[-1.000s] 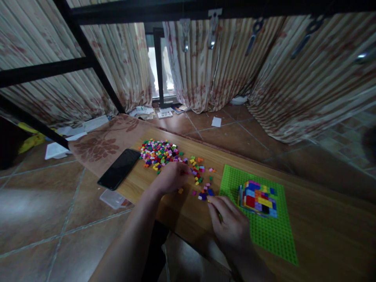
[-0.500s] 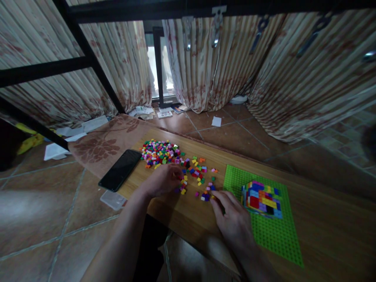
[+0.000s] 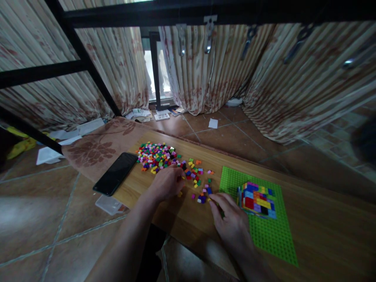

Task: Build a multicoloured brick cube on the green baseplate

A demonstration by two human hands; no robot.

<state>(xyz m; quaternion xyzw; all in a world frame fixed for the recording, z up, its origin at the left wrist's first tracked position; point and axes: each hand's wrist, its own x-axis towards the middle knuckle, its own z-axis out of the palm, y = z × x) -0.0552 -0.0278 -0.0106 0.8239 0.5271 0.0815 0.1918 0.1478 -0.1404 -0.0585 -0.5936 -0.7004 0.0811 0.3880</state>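
Note:
A heap of small coloured bricks (image 3: 154, 154) lies at the far left of the wooden table (image 3: 323, 231), with loose bricks (image 3: 196, 175) scattered toward the middle. My left hand (image 3: 166, 182) rests curled on the table among them, its fingertips closed over some pieces. My right hand (image 3: 230, 221) lies on the table with its fingers reaching to a small cluster of bricks (image 3: 202, 197); what it pinches is hidden. Just right of it a green baseplate (image 3: 264, 235) carries a multicoloured block build (image 3: 257, 198).
A black phone (image 3: 115, 178) lies at the table's left end on a brown patterned cloth (image 3: 96, 145). A small clear case (image 3: 109, 203) sits below the edge. Curtains and a black metal frame stand behind; papers litter the tiled floor.
My left hand drew back toward me across the loose bricks, then edged forward again. My right hand stayed beside the baseplate. The view shifted slightly.

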